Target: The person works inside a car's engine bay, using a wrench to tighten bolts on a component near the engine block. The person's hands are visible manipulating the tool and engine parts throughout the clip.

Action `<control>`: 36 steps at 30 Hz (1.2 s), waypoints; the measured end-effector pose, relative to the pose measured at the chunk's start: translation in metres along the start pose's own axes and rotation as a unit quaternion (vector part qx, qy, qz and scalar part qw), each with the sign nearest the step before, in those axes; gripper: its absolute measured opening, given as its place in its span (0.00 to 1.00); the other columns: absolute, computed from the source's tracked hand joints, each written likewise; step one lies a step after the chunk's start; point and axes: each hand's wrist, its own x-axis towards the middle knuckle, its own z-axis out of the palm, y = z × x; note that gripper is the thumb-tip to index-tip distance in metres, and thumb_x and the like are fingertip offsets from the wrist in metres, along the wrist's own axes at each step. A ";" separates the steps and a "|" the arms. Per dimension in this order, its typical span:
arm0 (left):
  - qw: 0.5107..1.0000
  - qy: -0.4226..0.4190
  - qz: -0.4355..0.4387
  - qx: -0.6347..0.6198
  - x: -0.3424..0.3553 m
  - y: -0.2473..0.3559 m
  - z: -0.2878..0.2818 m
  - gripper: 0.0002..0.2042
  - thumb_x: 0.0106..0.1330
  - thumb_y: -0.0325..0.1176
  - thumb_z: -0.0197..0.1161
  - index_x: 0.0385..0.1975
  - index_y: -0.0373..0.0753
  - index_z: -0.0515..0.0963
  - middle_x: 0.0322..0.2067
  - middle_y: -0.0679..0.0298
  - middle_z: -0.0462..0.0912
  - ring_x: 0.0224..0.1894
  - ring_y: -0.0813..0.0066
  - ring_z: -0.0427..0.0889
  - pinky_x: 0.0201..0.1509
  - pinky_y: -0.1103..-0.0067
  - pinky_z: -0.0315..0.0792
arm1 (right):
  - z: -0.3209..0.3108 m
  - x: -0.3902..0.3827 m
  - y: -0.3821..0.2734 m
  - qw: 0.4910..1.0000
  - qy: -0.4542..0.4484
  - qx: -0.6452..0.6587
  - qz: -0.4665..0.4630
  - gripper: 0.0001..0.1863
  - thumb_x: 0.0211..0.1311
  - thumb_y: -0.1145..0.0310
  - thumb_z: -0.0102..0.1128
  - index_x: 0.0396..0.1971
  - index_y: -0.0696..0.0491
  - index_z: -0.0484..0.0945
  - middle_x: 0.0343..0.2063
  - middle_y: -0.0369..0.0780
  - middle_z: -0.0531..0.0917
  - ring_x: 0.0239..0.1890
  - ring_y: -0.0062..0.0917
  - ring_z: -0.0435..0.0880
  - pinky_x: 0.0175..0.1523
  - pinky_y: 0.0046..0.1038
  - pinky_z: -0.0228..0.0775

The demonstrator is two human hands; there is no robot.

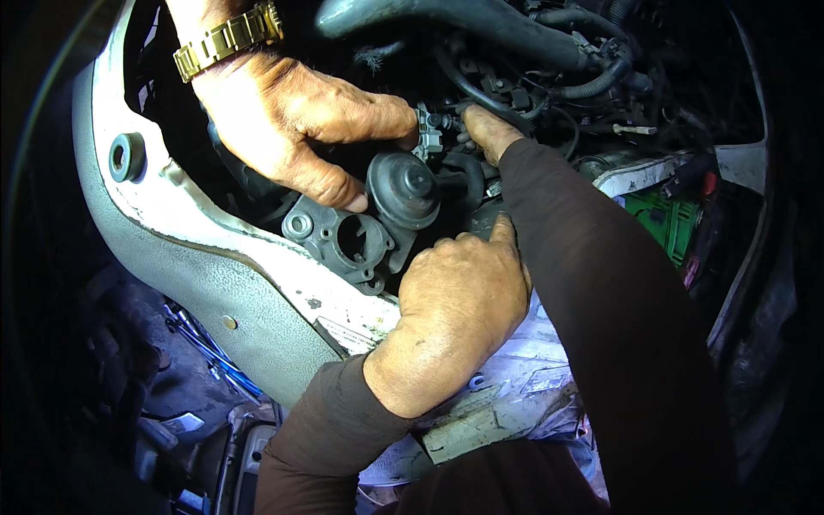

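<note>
My left hand (463,287) is closed, knuckles up, below a round black plastic cap (403,190) in the engine bay. Its thumb points away from me; whatever the curled fingers grip is hidden. Farther in, my right hand (491,136) is bent down beside a small grey metal fitting (427,136), its fingers partly hidden among dark hoses. Another person's hand (296,120), wearing a gold-coloured watch (227,39), reaches in from the top left. One of its fingers touches the fitting, and another rests near a black housing (330,236) with a round opening.
A worn white metal rim with grey textured trim (206,283) curves around the bay's left side. A thick hose (455,21) crosses the top. To the right sits a green part (665,223) beside cables. Blue-handled tools (210,352) lie low on the left.
</note>
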 end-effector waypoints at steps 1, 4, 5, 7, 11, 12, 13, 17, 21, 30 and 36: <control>1.000 0.005 0.004 0.005 -0.001 0.001 0.001 0.22 0.69 0.39 0.47 0.59 0.34 0.69 0.34 0.47 0.82 0.38 0.54 0.85 0.40 0.65 0.80 | -0.001 0.001 0.000 1.000 0.004 0.005 0.002 0.18 0.67 0.62 0.42 0.46 0.55 0.77 0.31 0.40 0.82 0.31 0.22 0.79 0.34 0.26 0.70; 1.000 -0.010 0.009 0.018 -0.002 0.003 -0.002 0.22 0.70 0.39 0.46 0.59 0.34 0.69 0.36 0.47 0.82 0.40 0.54 0.85 0.41 0.64 0.80 | -0.002 0.000 0.000 1.000 0.014 0.022 0.010 0.19 0.68 0.62 0.42 0.47 0.56 0.77 0.31 0.41 0.82 0.31 0.22 0.80 0.34 0.26 0.70; 1.000 -0.020 0.009 0.022 -0.002 0.004 -0.003 0.22 0.70 0.39 0.46 0.60 0.34 0.68 0.36 0.47 0.82 0.40 0.54 0.85 0.42 0.64 0.80 | 0.000 -0.001 -0.001 1.000 0.006 0.021 0.020 0.19 0.68 0.62 0.41 0.47 0.56 0.76 0.31 0.41 0.82 0.31 0.22 0.80 0.34 0.26 0.70; 0.999 -0.031 -0.001 0.037 0.000 0.005 -0.002 0.22 0.71 0.39 0.45 0.59 0.34 0.68 0.36 0.47 0.83 0.40 0.53 0.85 0.43 0.64 0.80 | 0.005 -0.006 -0.003 0.999 -0.008 0.021 0.040 0.19 0.69 0.62 0.40 0.48 0.57 0.76 0.32 0.41 0.82 0.31 0.21 0.80 0.33 0.24 0.70; 0.998 -0.047 -0.022 0.044 0.000 0.009 -0.006 0.22 0.72 0.41 0.43 0.58 0.34 0.69 0.35 0.48 0.84 0.40 0.53 0.85 0.44 0.63 0.80 | 0.002 -0.032 -0.019 0.974 -0.043 -0.221 -0.037 0.20 0.69 0.63 0.40 0.43 0.59 0.81 0.37 0.46 0.85 0.40 0.30 0.84 0.47 0.33 0.75; 0.996 -0.054 -0.034 0.055 -0.001 0.011 -0.010 0.22 0.73 0.42 0.40 0.57 0.34 0.70 0.34 0.50 0.84 0.39 0.54 0.85 0.44 0.63 0.80 | -0.005 -0.058 -0.035 0.918 -0.096 -0.371 -0.105 0.20 0.68 0.64 0.43 0.47 0.61 0.80 0.45 0.50 0.84 0.49 0.35 0.83 0.54 0.34 0.73; 0.997 -0.039 -0.020 0.069 -0.003 0.016 -0.009 0.22 0.73 0.42 0.39 0.56 0.35 0.70 0.34 0.50 0.84 0.40 0.53 0.85 0.44 0.62 0.79 | -0.004 -0.049 -0.029 0.878 -0.124 -0.438 -0.151 0.19 0.66 0.67 0.45 0.48 0.61 0.80 0.47 0.51 0.82 0.51 0.38 0.82 0.56 0.35 0.73; 0.997 0.035 0.001 0.075 0.000 0.007 0.001 0.21 0.71 0.44 0.43 0.44 0.32 0.77 0.34 0.47 0.84 0.41 0.51 0.84 0.43 0.62 0.78 | -0.023 -0.125 -0.042 0.903 -0.098 -0.384 -0.166 0.18 0.65 0.72 0.46 0.52 0.57 0.77 0.44 0.51 0.83 0.46 0.41 0.83 0.53 0.34 0.74; 0.977 0.174 0.048 0.114 -0.002 0.006 0.013 0.17 0.68 0.44 0.52 0.34 0.34 0.78 0.29 0.47 0.83 0.34 0.48 0.83 0.38 0.59 0.77 | -0.087 -0.186 0.000 0.809 0.213 -0.106 -0.538 0.11 0.64 0.75 0.50 0.43 0.58 0.77 0.35 0.46 0.81 0.40 0.37 0.83 0.48 0.35 0.75; 0.834 0.521 0.175 -0.048 -0.121 -0.046 0.048 0.13 0.57 0.22 0.59 0.43 0.31 0.78 0.35 0.52 0.82 0.38 0.64 0.82 0.44 0.75 0.75 | -0.093 -0.171 0.044 0.754 0.279 -0.157 -0.574 0.10 0.64 0.68 0.53 0.42 0.54 0.77 0.37 0.43 0.80 0.43 0.39 0.79 0.50 0.38 0.69; 0.613 0.727 -0.111 -0.289 -0.214 -0.173 0.096 0.09 0.64 0.23 0.58 0.42 0.31 0.79 0.34 0.63 0.82 0.34 0.81 0.77 0.39 0.84 0.72 | -0.096 -0.167 0.043 0.755 0.314 -0.244 -0.522 0.15 0.67 0.60 0.52 0.46 0.52 0.77 0.43 0.41 0.82 0.48 0.37 0.79 0.55 0.37 0.66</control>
